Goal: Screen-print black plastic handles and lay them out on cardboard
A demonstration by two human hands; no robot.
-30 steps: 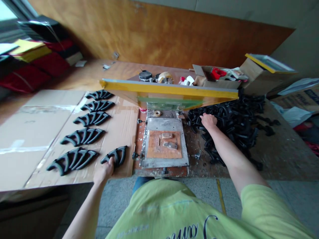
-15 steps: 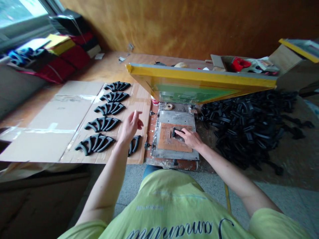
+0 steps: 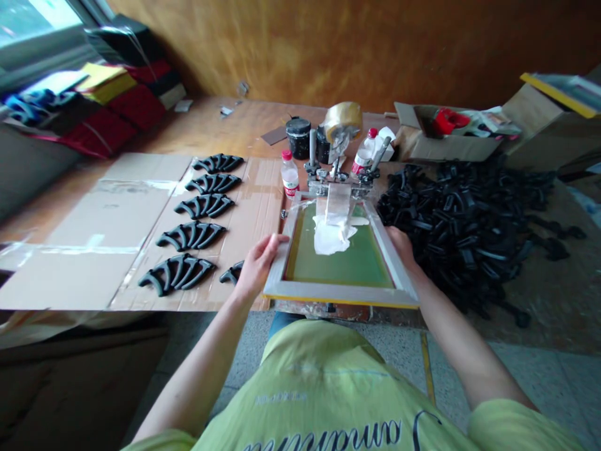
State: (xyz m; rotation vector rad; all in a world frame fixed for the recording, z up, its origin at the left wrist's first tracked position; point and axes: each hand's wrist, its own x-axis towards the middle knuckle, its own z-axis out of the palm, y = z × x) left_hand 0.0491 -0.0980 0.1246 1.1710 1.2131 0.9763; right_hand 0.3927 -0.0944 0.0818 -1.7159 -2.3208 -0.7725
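A screen-printing frame (image 3: 338, 293) lies lowered in front of me, with green mesh (image 3: 342, 269) and a patch of white ink (image 3: 331, 240) toward its far end. My left hand (image 3: 259, 262) grips its left side rail, thumb on top. On the opposite rail, my right hand (image 3: 402, 249) is closed, its fingers partly hidden by the frame. A pale block-like tool (image 3: 338, 202) rests over the ink by the hinge clamps (image 3: 319, 181). The frame covers the base plate and whatever lies on it.
Rows of black curved parts (image 3: 190, 235) sit on cardboard (image 3: 126, 213) at left. A large heap of similar black parts (image 3: 464, 232) fills the right. Behind the frame stand a red-capped bottle (image 3: 290, 175), a black tub (image 3: 298, 138), a tape roll (image 3: 344, 122) and an open carton (image 3: 451, 147).
The raised frame has come down over the base plate and the small black part there. My right hand left that part; both hands are now on the frame's sides.
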